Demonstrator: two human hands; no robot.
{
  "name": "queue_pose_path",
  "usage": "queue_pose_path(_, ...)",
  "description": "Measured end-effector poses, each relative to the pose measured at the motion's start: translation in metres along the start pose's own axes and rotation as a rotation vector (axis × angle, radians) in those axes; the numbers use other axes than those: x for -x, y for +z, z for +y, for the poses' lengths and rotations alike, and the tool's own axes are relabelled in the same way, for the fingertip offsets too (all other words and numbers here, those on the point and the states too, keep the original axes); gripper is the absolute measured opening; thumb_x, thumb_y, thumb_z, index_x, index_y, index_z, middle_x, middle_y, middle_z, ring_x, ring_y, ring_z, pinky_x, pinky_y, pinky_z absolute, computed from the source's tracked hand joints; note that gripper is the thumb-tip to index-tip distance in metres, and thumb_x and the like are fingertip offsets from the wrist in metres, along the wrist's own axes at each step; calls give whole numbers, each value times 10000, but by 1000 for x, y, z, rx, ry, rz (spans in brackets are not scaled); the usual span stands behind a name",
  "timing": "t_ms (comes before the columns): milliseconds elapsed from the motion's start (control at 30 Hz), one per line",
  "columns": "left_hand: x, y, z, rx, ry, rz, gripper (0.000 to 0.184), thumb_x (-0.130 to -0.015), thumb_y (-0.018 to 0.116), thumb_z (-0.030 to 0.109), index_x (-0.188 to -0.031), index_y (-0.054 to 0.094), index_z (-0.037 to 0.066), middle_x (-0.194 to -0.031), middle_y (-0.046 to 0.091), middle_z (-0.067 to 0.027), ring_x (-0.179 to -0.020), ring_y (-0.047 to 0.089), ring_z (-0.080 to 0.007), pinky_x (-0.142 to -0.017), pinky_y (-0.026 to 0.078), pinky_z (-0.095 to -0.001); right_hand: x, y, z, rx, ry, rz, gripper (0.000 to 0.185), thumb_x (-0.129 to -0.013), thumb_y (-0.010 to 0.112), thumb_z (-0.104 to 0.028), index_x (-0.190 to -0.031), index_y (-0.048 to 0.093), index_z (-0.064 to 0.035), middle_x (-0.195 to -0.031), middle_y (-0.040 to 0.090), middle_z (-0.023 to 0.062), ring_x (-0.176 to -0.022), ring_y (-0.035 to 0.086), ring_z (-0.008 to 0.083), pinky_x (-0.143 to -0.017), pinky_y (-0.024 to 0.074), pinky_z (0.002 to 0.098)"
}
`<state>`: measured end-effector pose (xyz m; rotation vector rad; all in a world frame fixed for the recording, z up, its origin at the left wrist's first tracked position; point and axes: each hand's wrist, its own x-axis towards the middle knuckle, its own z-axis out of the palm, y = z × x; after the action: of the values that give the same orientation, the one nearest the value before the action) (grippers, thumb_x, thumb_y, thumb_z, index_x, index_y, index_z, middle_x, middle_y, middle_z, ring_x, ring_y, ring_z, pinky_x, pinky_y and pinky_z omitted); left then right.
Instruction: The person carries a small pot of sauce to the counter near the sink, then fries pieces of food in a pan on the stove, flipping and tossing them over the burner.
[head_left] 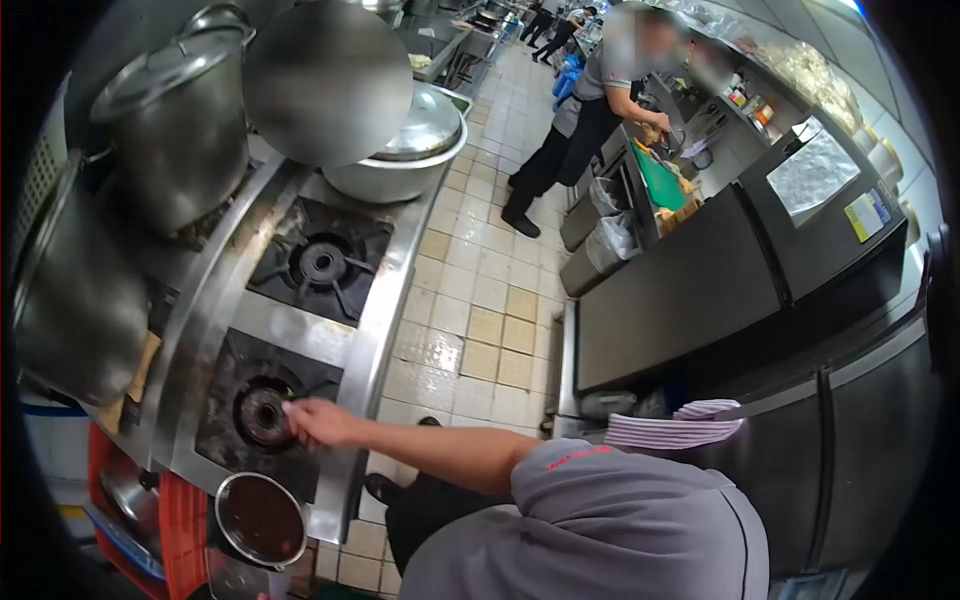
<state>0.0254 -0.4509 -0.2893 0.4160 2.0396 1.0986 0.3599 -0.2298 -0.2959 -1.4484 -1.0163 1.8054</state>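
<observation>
My right hand (322, 422) reaches over the front burner (266, 410) of the stove, its fingers curled together. Anything inside that grip is too small or hidden to name. Below it, beside the stove's corner, is a round vessel with a pale rim (228, 482), holding dark reddish-brown contents. Under the vessel, something translucent shows at the picture's bottom edge. A sliver of skin there may be my left hand (263, 597); its fingers are hidden.
Large steel pots (180, 130) and a lidded pan (385, 180) stand around the second burner (322, 262). A red crate (183, 530) is at lower left. Across the tiled aisle (440, 310), a co-worker (590, 110) works at a counter with a green board (657, 182), near steel refrigerators (690, 290).
</observation>
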Motion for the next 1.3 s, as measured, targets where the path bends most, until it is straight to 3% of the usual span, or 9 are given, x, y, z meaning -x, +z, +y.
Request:
queue_pose_path(33, -6, -1, 8, -13, -97, 79, 644, -922, 339, 556, -1168, 570, 8, -1210, 537, -199, -1065, 510, -370, -883, 413, -485, -6, -8, 2, 293, -264, 123, 497, -943, 373, -484, -832, 571, -42, -644, 548, 36, -541, 550, 117, -533, 464, 271)
queue_pose_path(167, -22, -5, 5, 29, -59, 65, 623, -937, 330, 529, -1159, 570, -2, -1236, 514, -217, -1081, 501, -356, -851, 423, -504, -8, -8, -15, 292, -193, 29, 501, -941, 381, -479, -831, 568, -27, -662, 551, 46, -546, 558, 142, -539, 467, 293)
queue_pose_path(200, -12, 8, 19, 59, 2, 112, 553, -943, 367, 465, -1192, 541, 2, -1110, 590, -191, -972, 568, -356, -823, 432, -514, -7, -4, -18, 259, -151, -9, 491, -944, 383, -473, -846, 567, -29, -680, 552, 34, -544, 547, 132, -546, 469, 286)
queue_pose_path(333, -89, -10, -45, 175, 28, -120, 547, -863, 442, 596, -1219, 494, 183, -1152, 533, -11, -1010, 492, -182, -884, 335, -386, -7, 8, -13, 317, -176, -19, 427, -941, 422, -412, -874, 570, -17, -679, 559, 39, -544, 556, 142, -549, 473, 292)
queue_pose_path(500, -80, 12, -17, 87, -70, -389, 477, -901, 445, 510, -1243, 482, 178, -1136, 556, -68, -986, 525, -202, -865, 373, -386, -26, 15, 15, 453, -263, -136, 354, -926, 442, -338, -859, 574, -17, -673, 606, 85, -547, 611, 180, -516, 492, 317)
queue_pose_path(567, -80, 28, -6, 228, -96, -337, 411, -927, 482, 385, -1186, 487, 67, -1004, 586, -96, -783, 551, -198, -666, 462, -332, -35, 22, 28, 509, -157, -196, 332, -925, 440, -316, -883, 570, -13, -688, 615, 91, -560, 623, 183, -499, 504, 323)
queue_pose_path(700, -91, 40, 3, 313, -169, -377, 493, -913, 493, 438, -1241, 442, 74, -1027, 584, -124, -794, 594, -221, -681, 500, -344, -24, 43, 31, 491, 81, -271, 314, -943, 422, -298, -988, 554, -16, -745, 628, 80, -598, 630, 178, -532, 518, 310)
queue_pose_path(1067, -126, 43, 1, 40, 116, -430, 214, -962, 448, 275, -911, 534, 86, -611, 524, -16, -430, 486, -90, -401, 389, -231, -22, 73, 50, 573, -37, -420, 258, -922, 441, -224, -876, 563, -1, -740, 634, 91, -600, 631, 164, -543, 524, 297)
queue_pose_path(1300, -124, 47, 12, -39, 160, -467, 192, -962, 436, 251, -853, 518, 116, -578, 521, 6, -421, 489, -89, -388, 378, -208, -18, 86, 48, 469, -9, -351, 157, -888, 453, -134, -842, 529, -5, -634, 604, 74, -537, 622, 163, -482, 506, 309)
